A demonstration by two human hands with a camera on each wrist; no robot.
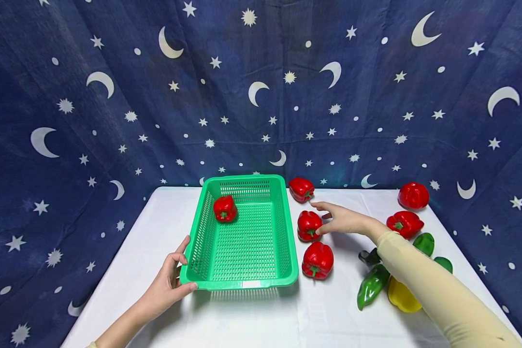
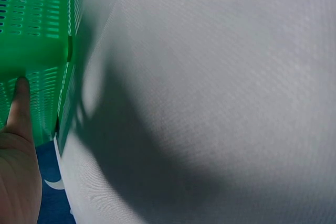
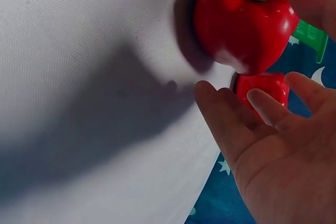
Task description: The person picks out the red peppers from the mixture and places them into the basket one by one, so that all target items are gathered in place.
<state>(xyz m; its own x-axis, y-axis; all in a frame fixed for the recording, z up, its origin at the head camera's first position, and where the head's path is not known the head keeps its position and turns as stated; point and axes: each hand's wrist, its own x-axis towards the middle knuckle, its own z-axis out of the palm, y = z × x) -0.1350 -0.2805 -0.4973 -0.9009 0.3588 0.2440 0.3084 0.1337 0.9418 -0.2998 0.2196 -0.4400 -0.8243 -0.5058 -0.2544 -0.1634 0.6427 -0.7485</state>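
A green plastic basket stands on the white-covered table, with one red bell pepper inside at its back left. My left hand holds the basket's front left corner, thumb along the front and fingers at the left side. To the basket's right, three red bell peppers form a row: a far one, a middle one and a near one. My right hand is spread beside the middle pepper. Its thumb is at that pepper in the right wrist view; contact is unclear.
Further right lie two more red peppers, a long green pepper, a yellow pepper, a dark item and other green vegetables, partly behind the right sleeve. A dark blue curtain hangs behind the table.
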